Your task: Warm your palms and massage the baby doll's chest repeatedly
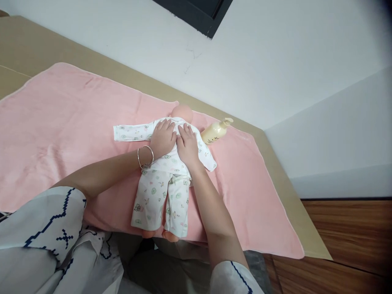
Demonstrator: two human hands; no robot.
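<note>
A baby doll (182,112) lies stretched out, its smooth head toward the wall and its feet toward me. It wears a white printed long-sleeved top (171,162) and matching pants (150,200). My left hand (163,138), with a bangle at the wrist, rests flat on the upper part of the top. Beside it, my right hand (187,143) lies flat on the same garment, fingers pointing toward the doll's head. Neither hand grips anything. Whether the doll is face up or face down I cannot tell.
Under the doll is a pink blanket (61,130) spread over a tan tabletop (30,45). A pale yellow pump bottle (213,132) lies tilted on the blanket, right of the doll. Behind the table stands a white wall (260,61). Brown wood flooring (352,232) shows at lower right.
</note>
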